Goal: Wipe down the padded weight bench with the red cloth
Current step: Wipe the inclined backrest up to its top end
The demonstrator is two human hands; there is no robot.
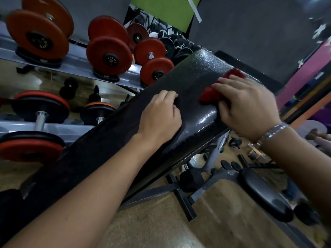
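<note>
Entry: padded bench (193, 77), black textured vinyl, sloping from our near left up to its far end.

Red cloth (208, 94): bunched, lying on the pad at its right edge, toward the far end. Our right hand (245, 106) covers it, fingers and thumb curled over the wad and pressing it to the vinyl. Red shows at the thumb and past the fingertips.

Left hand (161, 113): rests mid-pad, just beside the cloth, fingers bent, holding nothing. We judge it a brace.

Dumbbell rack (107, 56): beyond the pad's left edge.

Hazards, as we judge them: so close to the right edge, a stroke could carry the cloth off the pad. A tight wad touches little vinyl, so strips may go unwiped. The spot under our bracing hand may be missed unless that hand shifts.
</note>
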